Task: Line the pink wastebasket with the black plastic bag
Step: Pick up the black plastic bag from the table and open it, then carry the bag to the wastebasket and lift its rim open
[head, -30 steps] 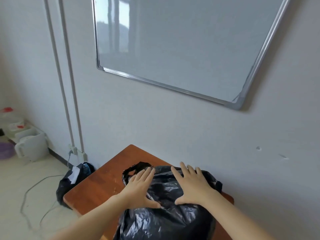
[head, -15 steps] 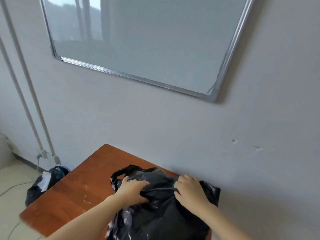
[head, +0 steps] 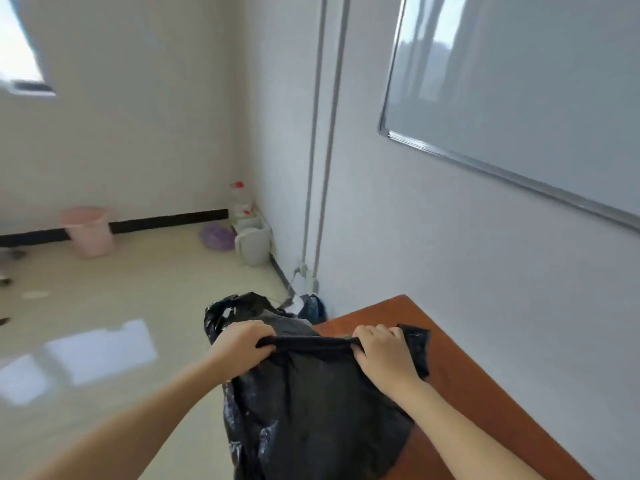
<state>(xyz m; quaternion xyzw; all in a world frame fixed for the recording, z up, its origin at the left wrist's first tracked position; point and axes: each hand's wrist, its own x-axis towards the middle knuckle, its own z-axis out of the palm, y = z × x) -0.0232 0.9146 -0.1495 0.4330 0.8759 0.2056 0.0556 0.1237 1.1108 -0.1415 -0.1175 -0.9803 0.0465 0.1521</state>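
The black plastic bag [head: 311, 407] hangs in front of me, stretched between both fists along its top edge, partly over the table's left end. My left hand [head: 242, 348] is closed on the bag's left side, my right hand [head: 384, 355] on its right side. One bag handle loop sticks up left of my left hand. The pink wastebasket [head: 88, 230] stands upright on the floor at the far left, against the back wall, well away from my hands.
A brown wooden table [head: 478, 393] sits against the right wall under a whiteboard [head: 519, 98]. A white kettle [head: 252, 245], a purple basin [head: 216, 237] and a bottle [head: 239, 202] fill the far corner. Another dark bag [head: 311, 308] lies by the table's end.
My hands went from pressing flat on the bag to gripping it and lifting it off the table. My view swung left, bringing the floor and the pink wastebasket into sight.
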